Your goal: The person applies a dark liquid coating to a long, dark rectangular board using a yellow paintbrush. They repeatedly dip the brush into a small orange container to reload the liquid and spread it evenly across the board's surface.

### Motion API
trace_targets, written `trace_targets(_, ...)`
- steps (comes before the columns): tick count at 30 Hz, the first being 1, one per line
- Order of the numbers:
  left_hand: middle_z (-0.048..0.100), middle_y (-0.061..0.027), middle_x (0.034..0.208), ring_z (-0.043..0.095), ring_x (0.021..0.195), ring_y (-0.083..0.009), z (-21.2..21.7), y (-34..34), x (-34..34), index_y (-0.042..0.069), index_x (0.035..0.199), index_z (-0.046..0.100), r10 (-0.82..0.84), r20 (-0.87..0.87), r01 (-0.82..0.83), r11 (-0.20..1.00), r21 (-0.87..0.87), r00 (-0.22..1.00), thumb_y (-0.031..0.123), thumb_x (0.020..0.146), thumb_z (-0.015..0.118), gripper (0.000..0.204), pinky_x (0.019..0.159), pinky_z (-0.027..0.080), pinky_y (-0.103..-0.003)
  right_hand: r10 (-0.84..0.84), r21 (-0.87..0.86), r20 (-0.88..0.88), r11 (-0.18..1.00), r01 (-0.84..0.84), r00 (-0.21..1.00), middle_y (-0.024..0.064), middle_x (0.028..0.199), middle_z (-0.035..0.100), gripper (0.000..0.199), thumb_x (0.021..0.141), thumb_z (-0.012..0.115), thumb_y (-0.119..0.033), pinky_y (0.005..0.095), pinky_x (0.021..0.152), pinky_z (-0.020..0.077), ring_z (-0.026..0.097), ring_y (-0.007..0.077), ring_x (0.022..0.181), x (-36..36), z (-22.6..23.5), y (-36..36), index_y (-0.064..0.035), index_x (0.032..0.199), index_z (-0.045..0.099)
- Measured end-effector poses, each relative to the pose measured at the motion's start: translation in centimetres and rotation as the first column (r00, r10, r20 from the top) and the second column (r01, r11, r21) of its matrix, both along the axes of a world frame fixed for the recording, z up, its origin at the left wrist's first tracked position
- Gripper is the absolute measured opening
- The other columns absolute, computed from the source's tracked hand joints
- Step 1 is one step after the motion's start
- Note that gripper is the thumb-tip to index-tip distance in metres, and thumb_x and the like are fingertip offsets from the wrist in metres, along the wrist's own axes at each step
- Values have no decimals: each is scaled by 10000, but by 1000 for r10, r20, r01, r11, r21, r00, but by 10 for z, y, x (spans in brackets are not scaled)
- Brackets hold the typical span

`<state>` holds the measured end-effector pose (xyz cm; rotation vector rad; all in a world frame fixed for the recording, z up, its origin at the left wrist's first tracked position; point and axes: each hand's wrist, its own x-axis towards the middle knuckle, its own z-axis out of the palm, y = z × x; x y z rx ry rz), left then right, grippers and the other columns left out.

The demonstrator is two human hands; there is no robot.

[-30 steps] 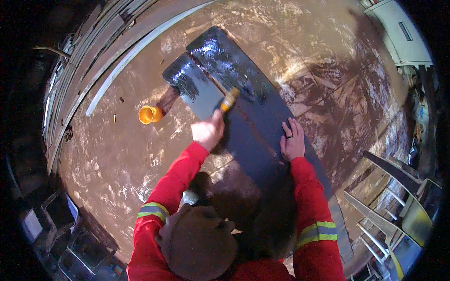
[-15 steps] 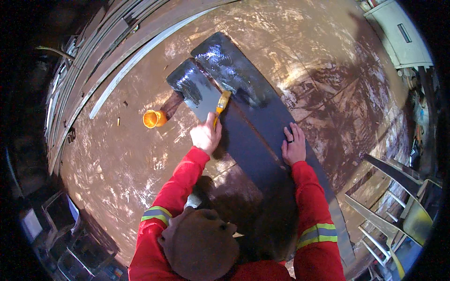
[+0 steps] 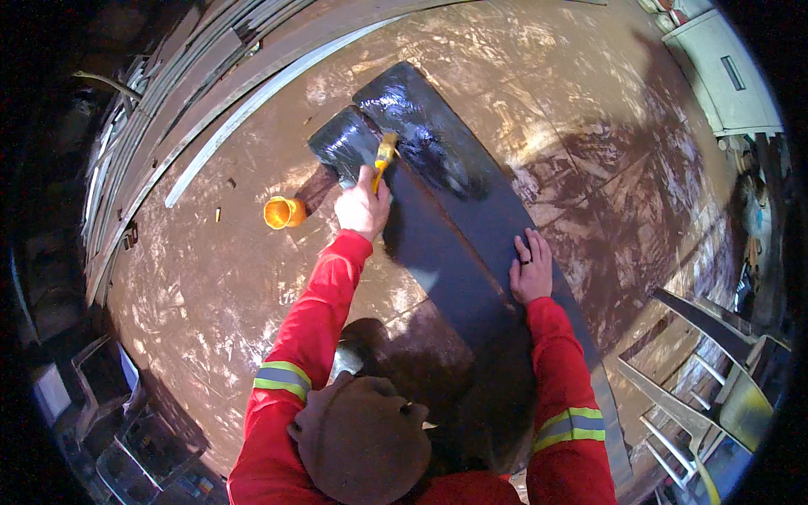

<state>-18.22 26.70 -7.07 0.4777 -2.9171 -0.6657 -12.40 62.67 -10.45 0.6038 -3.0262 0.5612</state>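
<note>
My left hand [image 3: 363, 209] is closed round the yellow handle of a paintbrush [image 3: 385, 154]. The bristles point away from me, at the brown seam between two long dark boards. The left board [image 3: 404, 227] is shorter at its far end than the right board [image 3: 497, 210]. Wet, glossy dark patches cover the far ends of both; the nearer parts look matt. My right hand [image 3: 532, 271], a dark ring on one finger, lies flat with fingers stretched on the right board, near its right edge. An orange cup [image 3: 284, 213] stands on the ground left of the boards.
Long metal bars [image 3: 181, 118] are stacked along the left and far left, with a pale strip [image 3: 269, 94] beside them. A whitish cabinet [image 3: 720, 76] stands at the far right. At the near right is a metal frame with legs [image 3: 715, 396]. The brown ground [image 3: 227, 311] is stained.
My left hand has moved the brush a little away from me and to the left along the seam. My right hand stays on the board; the whole view has shifted slightly.
</note>
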Motion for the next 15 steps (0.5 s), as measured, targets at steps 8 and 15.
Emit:
trace_targets(8, 646, -207, 712, 641, 674, -412, 26, 2, -12, 107, 975, 559, 61, -75, -52, 992, 117, 995, 288, 888, 583, 202, 586, 506, -483, 9, 9, -18, 1000, -9, 1000, 154, 1436, 400, 519, 799, 573, -126, 497, 1109, 280, 346, 360, 1339, 1, 0, 1, -100, 1311, 491)
trace_targets(15, 569, -97, 557, 592, 486, -326, 3, 75, 46, 177, 993, 556, -403, 0, 399, 905, -147, 915, 290, 864, 590, 174, 471, 454, -464, 0, 39, -27, 999, 1, 1000, 152, 1444, 394, 532, 800, 577, -134, 497, 1113, 278, 347, 352, 1341, 3, -6, 13, -102, 1324, 487)
